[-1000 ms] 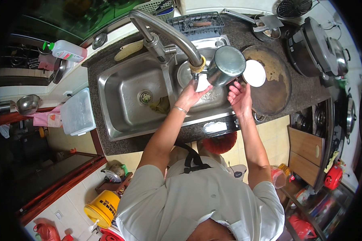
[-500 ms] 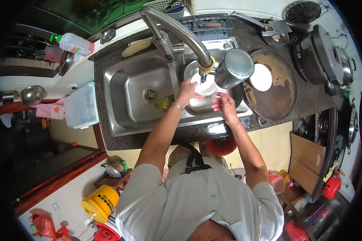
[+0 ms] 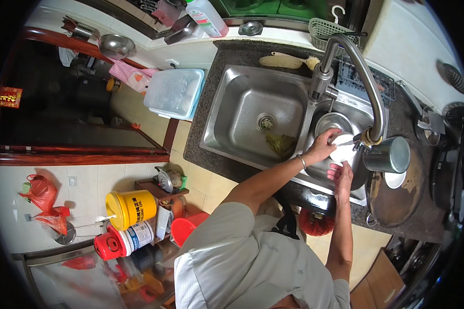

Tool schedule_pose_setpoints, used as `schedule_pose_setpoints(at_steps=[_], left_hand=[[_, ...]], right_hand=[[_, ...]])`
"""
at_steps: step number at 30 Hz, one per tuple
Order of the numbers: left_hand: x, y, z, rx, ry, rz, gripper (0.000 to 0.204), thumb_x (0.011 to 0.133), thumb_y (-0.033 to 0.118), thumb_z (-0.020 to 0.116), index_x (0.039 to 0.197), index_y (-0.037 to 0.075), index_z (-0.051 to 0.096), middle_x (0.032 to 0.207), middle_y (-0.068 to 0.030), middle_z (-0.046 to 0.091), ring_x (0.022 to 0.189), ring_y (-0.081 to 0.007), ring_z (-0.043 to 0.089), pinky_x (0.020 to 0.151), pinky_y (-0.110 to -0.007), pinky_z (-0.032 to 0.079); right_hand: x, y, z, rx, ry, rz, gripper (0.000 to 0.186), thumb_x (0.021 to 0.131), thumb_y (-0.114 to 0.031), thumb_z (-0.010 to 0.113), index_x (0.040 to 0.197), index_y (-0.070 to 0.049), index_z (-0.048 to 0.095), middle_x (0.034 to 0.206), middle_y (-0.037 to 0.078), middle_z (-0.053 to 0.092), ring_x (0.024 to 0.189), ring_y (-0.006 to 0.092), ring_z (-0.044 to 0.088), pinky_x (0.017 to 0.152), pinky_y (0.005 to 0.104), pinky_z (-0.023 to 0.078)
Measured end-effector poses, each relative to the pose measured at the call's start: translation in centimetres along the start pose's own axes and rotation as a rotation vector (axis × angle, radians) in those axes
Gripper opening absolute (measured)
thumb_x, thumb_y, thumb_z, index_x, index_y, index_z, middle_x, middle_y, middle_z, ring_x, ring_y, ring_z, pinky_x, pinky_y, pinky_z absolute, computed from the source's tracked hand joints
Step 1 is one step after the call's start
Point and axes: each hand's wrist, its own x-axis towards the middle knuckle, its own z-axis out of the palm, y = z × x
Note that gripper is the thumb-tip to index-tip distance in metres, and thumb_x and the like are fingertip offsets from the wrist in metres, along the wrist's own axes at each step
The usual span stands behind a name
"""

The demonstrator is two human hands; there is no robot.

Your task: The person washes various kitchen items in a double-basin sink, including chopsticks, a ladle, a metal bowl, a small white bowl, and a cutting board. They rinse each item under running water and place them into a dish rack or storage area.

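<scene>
Bowl (image 3: 344,152) between both hands (image 3: 322,147); right closer than second ago.

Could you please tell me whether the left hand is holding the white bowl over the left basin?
No, the left hand holds the white bowl over the right basin.

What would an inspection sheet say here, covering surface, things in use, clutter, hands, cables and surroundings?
Surface: dark countertop with a two-basin steel sink.
Things in use: white bowl, near the faucet.
Clutter: crumpled greenish item in the left basin; second white bowl on a round board.
Hands: left hand holds the first bowl; right hand at its lower edge, grip unclear.
Cables: nothing seen clearly.
Surroundings: yellow bucket, lidded plastic box.
</scene>
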Motion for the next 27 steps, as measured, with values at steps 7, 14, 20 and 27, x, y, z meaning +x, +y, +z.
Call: schedule_pose_setpoints(at_steps=[7,14,20,27], left_hand=[[-2.0,3.4,-0.5,0.208,-0.148,0.334,0.054,0.073,0.003,0.066,0.124,0.005,0.05,0.118,-0.0128,0.056,0.109,-0.0256,0.056,0.089,-0.035,0.046],[-3.5,4.3,-2.6,0.305,-0.14,0.47,0.062,0.069,0.0,0.068,0.126,0.003,0.045,0.123,-0.0151,0.053,0.117,-0.0308,0.051,0.097,-0.038,0.042],[-4.1,3.6,-4.0,0.288,-0.085,0.48,0.061,0.071,-0.008,0.06,0.129,0.003,0.043,0.13,-0.0156,0.048,0.123,-0.0306,0.046,0.101,-0.035,0.039],[-4.1,-0.4,-1.3,0.039,-0.004,0.164,0.063,0.076,0.001,0.067,0.132,0.005,0.04,0.122,-0.0102,0.052,0.11,-0.0186,0.054,0.091,-0.029,0.045]], right_hand=[[2.4,-0.2,-2.0,-0.057,-0.008,0.0,0.026,0.096,-0.029,0.049,0.104,-0.004,0.054,0.084,0.007,0.063,0.063,0.014,0.061,0.054,0.0249,0.052],[3.3,0.3,-0.5,-0.111,-0.01,-0.174,0.024,0.095,-0.014,0.048,0.113,0.0,0.056,0.093,0.008,0.064,0.069,0.0138,0.062,0.056,0.0255,0.053],[3.8,0.6,0.3,-0.312,-0.024,-0.62,0.03,0.09,-0.006,0.05,0.119,-0.001,0.057,0.103,0.003,0.062,0.093,0.0099,0.056,0.08,0.0246,0.047],[1.3,-0.4,0.4,-0.371,0.163,-0.711,0.022,0.087,-0.006,0.052,0.106,0.002,0.059,0.093,0.001,0.06,0.088,0.0093,0.054,0.078,0.025,0.045]])
